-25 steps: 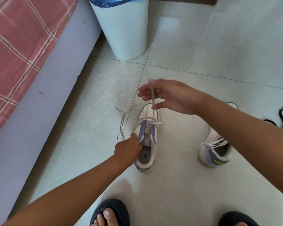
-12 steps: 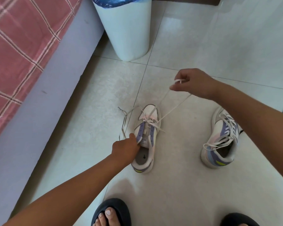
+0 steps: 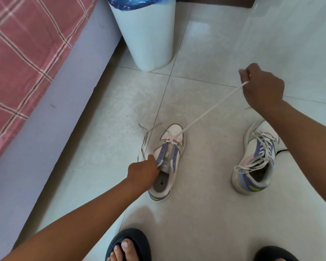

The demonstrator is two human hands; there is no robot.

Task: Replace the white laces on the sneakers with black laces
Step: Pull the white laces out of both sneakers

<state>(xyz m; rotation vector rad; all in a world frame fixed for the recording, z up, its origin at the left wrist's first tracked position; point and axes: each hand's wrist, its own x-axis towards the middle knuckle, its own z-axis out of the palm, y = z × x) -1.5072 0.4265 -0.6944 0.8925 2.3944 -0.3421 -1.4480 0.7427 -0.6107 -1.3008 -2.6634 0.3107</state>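
Currently the left hand (image 3: 143, 171) pins the white-and-lilac low sneaker (image 3: 167, 161) by its collar while the right hand (image 3: 261, 85) pinches the flat white lace (image 3: 211, 112) pulled taut up-right from the toe eyelets; best to draw along the eyelet axis, steady, holding the shoe down.

Black lace (image 3: 281, 151) mostly behind r. forearm.

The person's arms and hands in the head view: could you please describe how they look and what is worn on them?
Both arms are bare from the frame edge to the wrist, with no sleeves in view. The left hand and right hand wear no gloves, and no watch, bracelet or ring shows on the visible sides.
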